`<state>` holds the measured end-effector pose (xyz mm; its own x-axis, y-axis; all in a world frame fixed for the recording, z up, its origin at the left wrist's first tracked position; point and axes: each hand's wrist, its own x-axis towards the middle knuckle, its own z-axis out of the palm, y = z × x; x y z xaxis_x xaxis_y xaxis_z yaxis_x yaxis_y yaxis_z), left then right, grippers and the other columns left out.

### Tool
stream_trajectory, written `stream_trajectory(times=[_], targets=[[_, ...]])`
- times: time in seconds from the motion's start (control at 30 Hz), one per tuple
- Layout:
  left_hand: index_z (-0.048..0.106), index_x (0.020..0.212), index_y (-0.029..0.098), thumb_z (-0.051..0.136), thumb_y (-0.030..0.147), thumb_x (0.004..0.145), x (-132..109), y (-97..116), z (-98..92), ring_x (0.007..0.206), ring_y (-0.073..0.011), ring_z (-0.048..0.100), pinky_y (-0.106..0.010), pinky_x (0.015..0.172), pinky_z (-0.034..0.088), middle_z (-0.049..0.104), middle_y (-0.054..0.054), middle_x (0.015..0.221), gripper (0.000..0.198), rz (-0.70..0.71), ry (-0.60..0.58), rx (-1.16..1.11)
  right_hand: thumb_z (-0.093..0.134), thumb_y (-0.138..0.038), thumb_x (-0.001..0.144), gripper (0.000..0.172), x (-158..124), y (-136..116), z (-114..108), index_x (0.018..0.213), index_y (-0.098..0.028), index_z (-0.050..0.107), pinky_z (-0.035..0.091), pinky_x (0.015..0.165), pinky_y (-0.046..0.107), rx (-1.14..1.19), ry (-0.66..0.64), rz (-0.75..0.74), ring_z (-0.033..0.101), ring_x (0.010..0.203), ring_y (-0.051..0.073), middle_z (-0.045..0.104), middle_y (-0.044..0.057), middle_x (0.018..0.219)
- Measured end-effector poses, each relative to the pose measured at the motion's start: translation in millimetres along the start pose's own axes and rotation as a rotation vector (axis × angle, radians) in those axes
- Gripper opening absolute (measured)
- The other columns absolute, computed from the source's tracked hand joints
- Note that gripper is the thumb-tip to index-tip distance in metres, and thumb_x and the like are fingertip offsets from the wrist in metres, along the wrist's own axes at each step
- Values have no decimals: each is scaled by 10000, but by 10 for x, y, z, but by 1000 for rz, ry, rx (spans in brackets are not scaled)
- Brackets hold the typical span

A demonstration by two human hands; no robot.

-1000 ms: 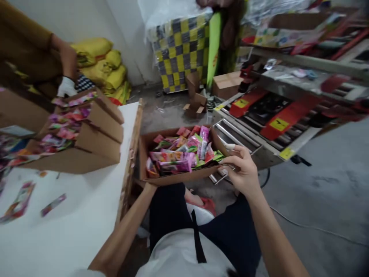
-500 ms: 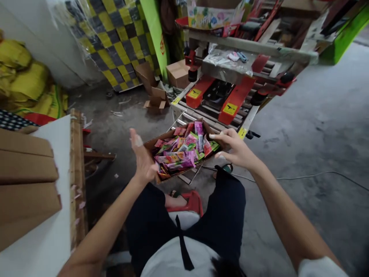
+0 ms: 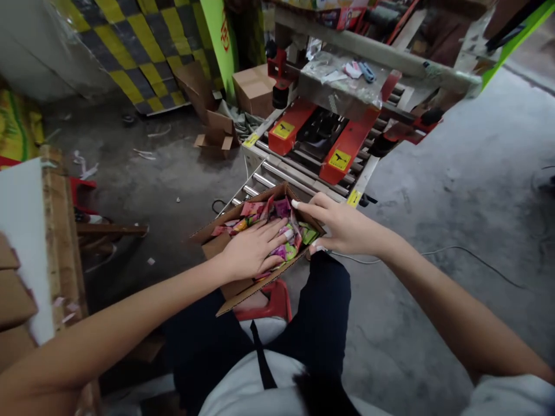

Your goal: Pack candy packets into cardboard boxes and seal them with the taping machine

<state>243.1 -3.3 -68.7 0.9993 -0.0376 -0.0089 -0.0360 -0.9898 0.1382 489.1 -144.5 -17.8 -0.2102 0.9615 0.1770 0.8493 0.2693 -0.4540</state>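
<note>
A cardboard box (image 3: 264,283) full of small shiny packets (image 3: 249,209), mostly pink, purple and green, sits in front of my knees, at the end of a roller conveyor. My left hand (image 3: 255,247) lies flat on the packets, palm down with fingers stretched out. At the box's right end, my right hand (image 3: 333,222) grips it, fingers at the far wall and thumb by the near corner. On the left, the box's flaps stand outward. What supports the box from below is mostly hidden.
Ahead stands a roller conveyor machine (image 3: 284,170) with red guides, a scissor-like tool on its top plate. Open cartons (image 3: 255,89) lie on the floor behind. At left is a wood-edged table (image 3: 60,231) with cardboard on it. A red stool (image 3: 275,300) is beneath me; a cable (image 3: 459,248) crosses the floor.
My left hand has moved from beside the box's left end onto the packets. My right hand has closed in on the right end. The box's left-side flaps now show outward.
</note>
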Motion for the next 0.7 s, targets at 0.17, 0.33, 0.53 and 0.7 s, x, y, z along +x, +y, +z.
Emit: stream_trajectory(times=[0.17, 0.33, 0.53, 0.7], targets=[[452, 1562, 169, 466, 488, 1044, 77, 12, 157, 1522, -299, 401, -462, 1270, 278, 458, -168, 1614, 608, -62, -48, 18, 856, -407, 773, 847, -26, -17, 28, 1518, -216, 502, 584, 753, 337, 43, 47, 69, 681, 949, 254, 640, 124, 1235], [592, 1354, 119, 541, 434, 997, 68, -5, 177, 1386, -343, 513, -499, 1211, 355, 597, -197, 1416, 478, -98, -11, -91, 770, -213, 852, 384, 12, -154, 194, 1233, -226, 724, 560, 911, 307, 242, -129, -78, 711, 1071, 216, 746, 72, 1161], [526, 1122, 185, 521, 424, 948, 19, -170, 199, 1134, -257, 604, -416, 1022, 506, 614, -137, 1194, 296, -319, 427, -595, 824, -256, 813, 242, 285, -138, 315, 1049, -219, 784, 489, 775, 258, 319, -211, 101, 728, 893, 176, 789, 10, 953], [597, 927, 196, 352, 481, 1006, 54, -385, 74, 1005, -229, 651, -396, 976, 543, 674, -84, 985, 383, -339, 383, -993, 878, -378, 765, 338, 629, 4, 369, 1000, -180, 739, 428, 723, 264, 129, -267, 398, 694, 907, 204, 759, 30, 953]])
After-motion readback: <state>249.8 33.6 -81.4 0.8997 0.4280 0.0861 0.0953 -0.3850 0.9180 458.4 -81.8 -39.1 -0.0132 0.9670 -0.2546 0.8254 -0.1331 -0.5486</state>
